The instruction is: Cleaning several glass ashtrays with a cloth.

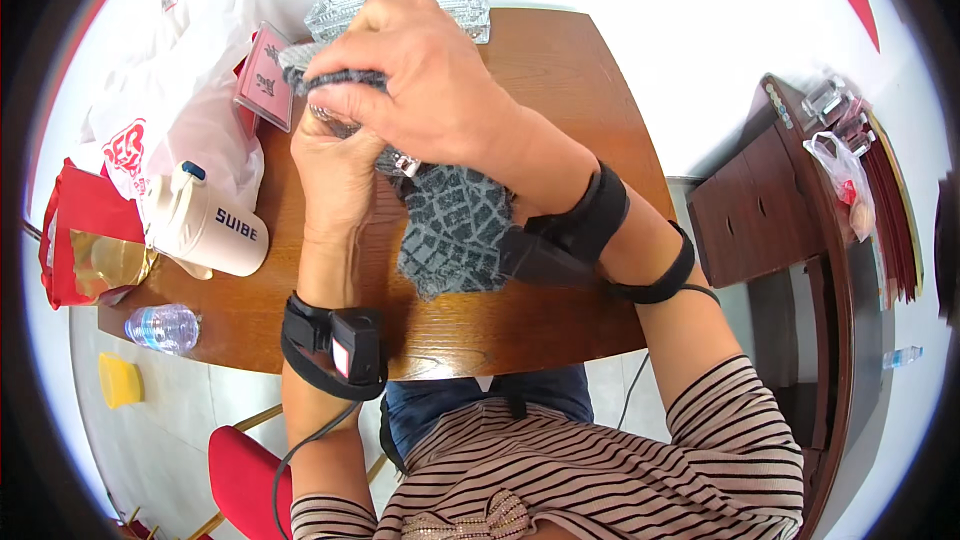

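Observation:
A fuzzy grey-and-black cloth item (456, 232) with a mosaic-like pattern hangs from my hands over the wooden table. My right hand (435, 75) reaches across from the right and pinches a dark edge (349, 78) of the cloth between thumb and fingers. Below it, my left hand (334, 172) grips the gathered part from underneath, with its fingers largely hidden. A small shiny silver metal piece (407, 165) shows beside the left thumb, just under the right hand. What lies inside the gathered cloth cannot be seen.
Left on the wooden table (592, 112) are a white tumbler (217, 229), a plastic bag (187, 112), a red bag (94, 199), a pink sign (266, 79) and a plastic bottle (163, 328). Cut-glass containers (469, 11) stand behind my hands. A dark cabinet (757, 202) stands right.

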Motion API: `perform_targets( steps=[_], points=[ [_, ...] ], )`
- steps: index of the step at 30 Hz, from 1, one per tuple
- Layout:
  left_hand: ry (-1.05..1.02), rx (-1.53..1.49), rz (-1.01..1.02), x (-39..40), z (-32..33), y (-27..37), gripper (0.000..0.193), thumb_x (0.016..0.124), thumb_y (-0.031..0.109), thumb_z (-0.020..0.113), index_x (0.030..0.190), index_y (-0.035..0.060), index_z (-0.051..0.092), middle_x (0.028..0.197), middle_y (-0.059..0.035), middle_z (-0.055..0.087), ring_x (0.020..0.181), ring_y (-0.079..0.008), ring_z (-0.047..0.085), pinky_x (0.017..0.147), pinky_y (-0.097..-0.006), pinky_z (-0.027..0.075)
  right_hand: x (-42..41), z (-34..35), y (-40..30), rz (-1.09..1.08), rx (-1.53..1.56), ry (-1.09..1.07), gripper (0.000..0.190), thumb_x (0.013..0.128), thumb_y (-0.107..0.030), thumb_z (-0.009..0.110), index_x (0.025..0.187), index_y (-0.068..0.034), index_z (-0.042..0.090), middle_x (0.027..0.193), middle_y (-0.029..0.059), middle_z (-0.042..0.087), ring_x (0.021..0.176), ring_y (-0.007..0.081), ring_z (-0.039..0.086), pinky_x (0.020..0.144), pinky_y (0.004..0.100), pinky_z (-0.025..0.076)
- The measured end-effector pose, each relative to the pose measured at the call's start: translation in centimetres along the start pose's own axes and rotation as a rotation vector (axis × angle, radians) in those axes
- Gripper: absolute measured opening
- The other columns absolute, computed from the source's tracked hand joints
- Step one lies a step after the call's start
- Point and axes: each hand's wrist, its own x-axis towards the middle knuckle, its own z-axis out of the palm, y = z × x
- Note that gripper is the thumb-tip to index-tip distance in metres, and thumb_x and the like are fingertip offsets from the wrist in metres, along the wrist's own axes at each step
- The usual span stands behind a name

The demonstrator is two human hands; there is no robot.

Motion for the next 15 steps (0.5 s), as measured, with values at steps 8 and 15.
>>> perform_targets(
  steps=[8,15],
  points=[
    [-0.082,0.249,-0.061,-0.8,0.9,0.7,0.024,0.064,-0.005,0.067,0.085,0.0011,0.057,0.080,-0.0035,0.060,0.070,-0.0086,0.055,0.064,-0.0221,0.045,0.0,-0.8,2.9,0.355,-0.106,0.059,0.026,0.072,-0.026,0.063,0.085,-0.003,0.063,0.076,0.0132,0.060,0.070,0.0257,0.057,0.064,0.0322,0.045],
    [-0.073,0.272,0.003,-1.1,1.4,0.9,0.028,0.064,-0.007,0.065,0.090,-0.0013,0.058,0.084,-0.0055,0.062,0.074,-0.0097,0.057,0.067,-0.0230,0.046,0.3,-2.0,4.2,0.585,0.038,0.168,0.031,0.068,-0.034,0.062,0.082,-0.006,0.065,0.074,0.0154,0.062,0.070,0.0281,0.060,0.068,0.0327,0.047]
  ],
)
